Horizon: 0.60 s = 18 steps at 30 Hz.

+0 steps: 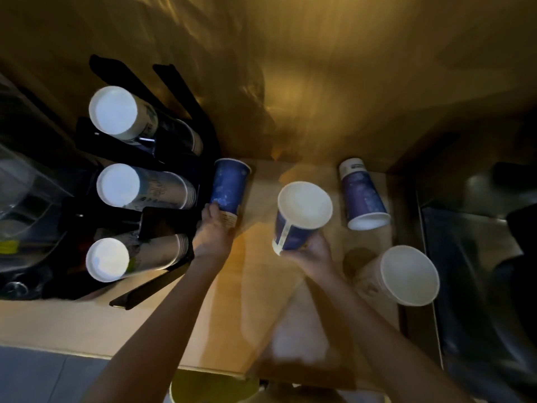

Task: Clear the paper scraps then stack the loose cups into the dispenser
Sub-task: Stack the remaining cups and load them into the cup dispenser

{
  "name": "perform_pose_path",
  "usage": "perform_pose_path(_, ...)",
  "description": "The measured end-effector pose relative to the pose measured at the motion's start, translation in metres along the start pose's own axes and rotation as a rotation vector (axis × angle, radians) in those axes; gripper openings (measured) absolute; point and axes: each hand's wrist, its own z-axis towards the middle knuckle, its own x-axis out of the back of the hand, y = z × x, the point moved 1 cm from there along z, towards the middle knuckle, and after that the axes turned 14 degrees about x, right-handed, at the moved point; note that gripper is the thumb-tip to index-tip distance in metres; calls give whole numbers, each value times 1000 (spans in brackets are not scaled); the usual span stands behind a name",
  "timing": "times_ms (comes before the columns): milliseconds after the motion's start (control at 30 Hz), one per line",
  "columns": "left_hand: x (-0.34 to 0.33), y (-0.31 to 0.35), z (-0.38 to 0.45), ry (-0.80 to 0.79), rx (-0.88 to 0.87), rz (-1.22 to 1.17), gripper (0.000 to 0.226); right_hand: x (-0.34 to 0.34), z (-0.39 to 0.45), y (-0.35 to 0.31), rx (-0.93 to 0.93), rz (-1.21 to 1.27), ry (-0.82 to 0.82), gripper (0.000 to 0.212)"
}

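Note:
A black cup dispenser stands at the left with three stacks of white cups lying in its slots. My left hand grips the base of a blue paper cup lying beside the dispenser. My right hand holds another blue cup lifted off the counter, its white mouth facing up. A third blue cup lies on its side at the right. A pale cup lies on its side near the right edge.
The wooden counter ends at a front edge near me. A dark metal sink sits at the right. A clear plastic container stands at the far left. The wall rises behind.

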Motion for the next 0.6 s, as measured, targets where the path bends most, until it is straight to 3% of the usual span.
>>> perform_pose_path(167, 4, 1, -14, -62, 137, -198, 70, -16, -40, 34, -9, -121, 67, 55)
perform_pose_path(233, 14, 4, -19, -135, 250, -440, 70, -19, -48, 32, -31, -155, 71, 64)
perform_pose_path(333, 30, 4, -29, -319, 300, -947, 64, -19, -52, 20, -112, -149, 21, 60)
perform_pose_path(400, 40, 1, -39, -400, 232, -1104, 71, -18, -51, 19, -83, -133, 35, 62)
perform_pose_path(600, 69, 8, -80, -499, -262, -1080, 77, -22, -49, 31, -22, -140, 137, 69)
